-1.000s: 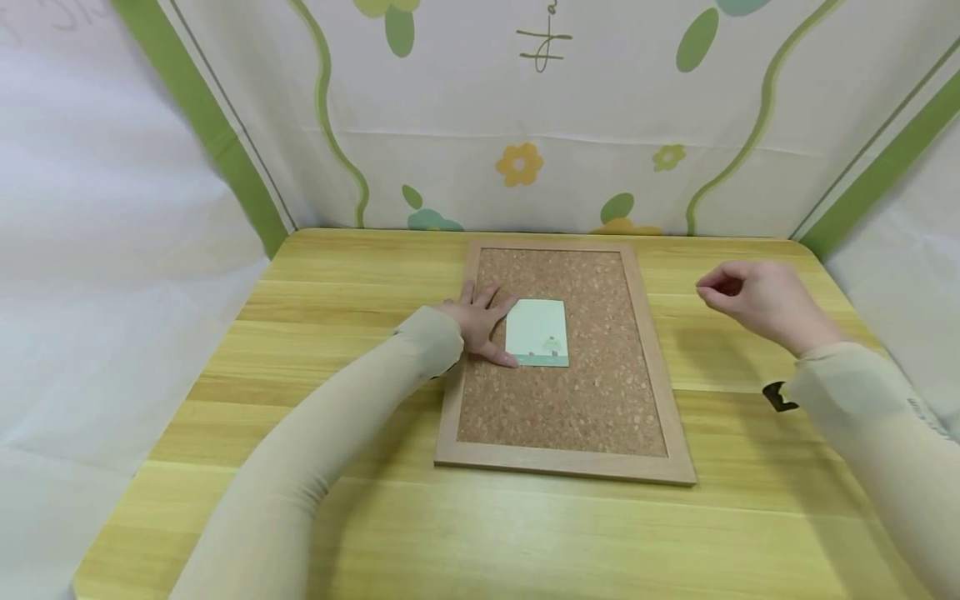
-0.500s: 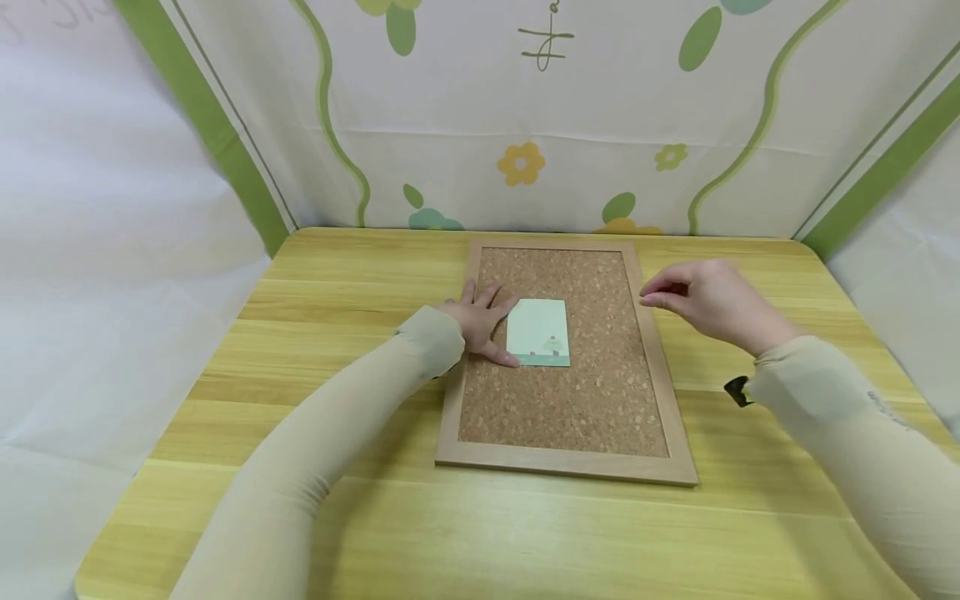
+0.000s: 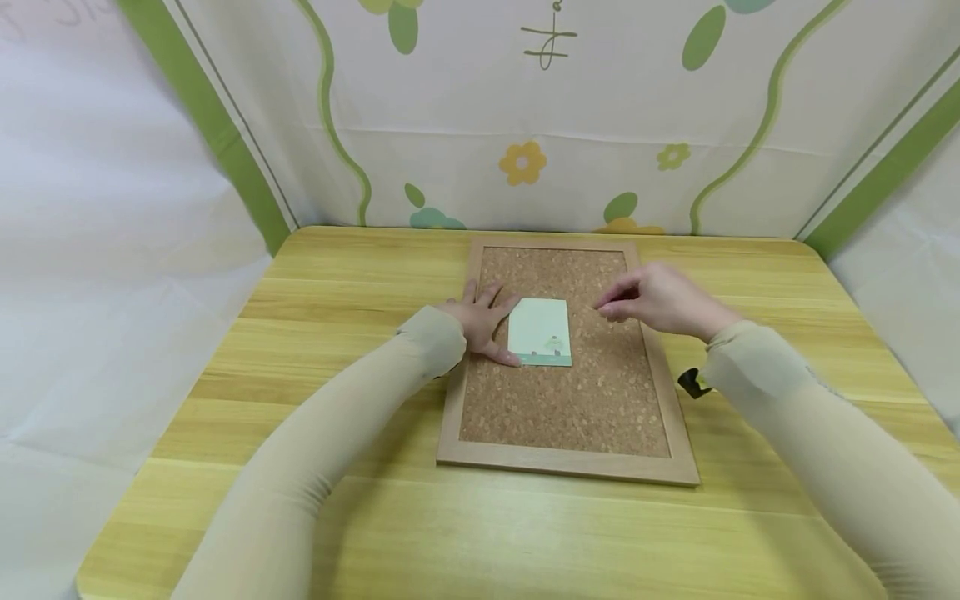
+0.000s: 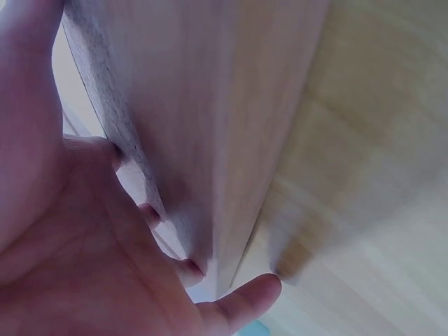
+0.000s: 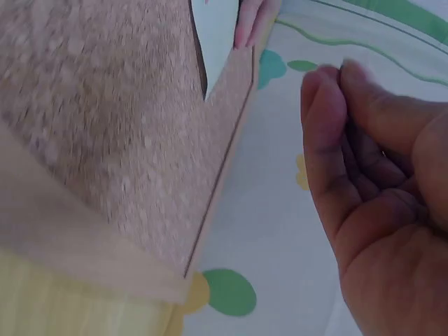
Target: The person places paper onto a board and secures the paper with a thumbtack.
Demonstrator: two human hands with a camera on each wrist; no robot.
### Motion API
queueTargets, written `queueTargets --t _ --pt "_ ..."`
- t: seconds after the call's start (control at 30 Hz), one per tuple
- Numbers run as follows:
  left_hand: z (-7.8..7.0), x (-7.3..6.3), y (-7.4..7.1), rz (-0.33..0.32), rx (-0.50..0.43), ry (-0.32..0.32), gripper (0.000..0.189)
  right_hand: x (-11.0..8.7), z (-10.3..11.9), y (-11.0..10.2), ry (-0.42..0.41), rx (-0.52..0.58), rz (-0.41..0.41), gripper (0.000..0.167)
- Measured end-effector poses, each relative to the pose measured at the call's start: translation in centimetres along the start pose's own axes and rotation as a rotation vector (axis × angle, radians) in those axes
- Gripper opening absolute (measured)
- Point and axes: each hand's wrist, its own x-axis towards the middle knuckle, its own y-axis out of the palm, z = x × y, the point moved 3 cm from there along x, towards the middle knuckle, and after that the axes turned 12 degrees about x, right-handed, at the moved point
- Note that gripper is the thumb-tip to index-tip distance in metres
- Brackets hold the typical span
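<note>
A pale green note sheet (image 3: 540, 332) with a small printed picture lies on a framed cork board (image 3: 562, 408). My left hand (image 3: 478, 323) rests with fingers spread across the board's left side, index finger and thumb on the sheet's left edge. In the left wrist view the palm of that left hand (image 4: 98, 245) shows beside the board's frame (image 4: 231, 140). Above the cork, right of the sheet, my right hand (image 3: 660, 300) holds thumb and index fingertips pressed together. A tiny pale pin-like speck shows at those tips; the right hand (image 5: 385, 175) mostly hides it.
The board lies on a wooden table (image 3: 360, 525). A white curtain (image 3: 435, 92) with printed flowers and green leaves hangs behind, and white cloth (image 3: 112, 250) stands at the left side. A black strap piece (image 3: 692, 383) hangs at the right wrist.
My right hand has moved left from over the table to above the board, near the sheet, its fingers still pinched. The left hand and the sheet have stayed in place.
</note>
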Motion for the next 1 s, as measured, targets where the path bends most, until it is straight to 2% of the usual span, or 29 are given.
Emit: queueTargets --t 0.13,0.27,0.33,0.53,0.63,0.77,1.0 --pt "-0.1 -0.1 0.0 0.001 -0.004 -0.006 0.117 1.8 -0.4 1.8 0.038 0.115 0.1 0.012" --pt "-0.1 0.0 -0.1 0.0 -0.021 -0.01 0.118 3.4 -0.1 3.8 0.039 0.166 0.206 0.007" --pt "0.0 0.0 -0.1 0.004 -0.025 -0.016 0.119 4.0 0.2 4.8 0.047 0.156 0.26 0.005" --pt "0.3 1.7 0.9 0.023 -0.042 -0.049 0.126 5.3 0.9 6.9 0.138 0.065 0.417 0.006" --pt "0.0 0.9 0.5 0.017 -0.043 -0.042 0.123 5.8 1.3 7.5 0.175 0.038 0.472 0.009" --pt "-0.5 -0.5 -0.3 -0.007 -0.041 -0.02 0.117 6.4 1.9 7.9 0.201 0.014 0.49 0.011" --pt "-1.0 -0.8 -0.5 -0.017 -0.031 -0.007 0.115 7.0 2.4 8.2 0.243 -0.089 0.534 0.017"
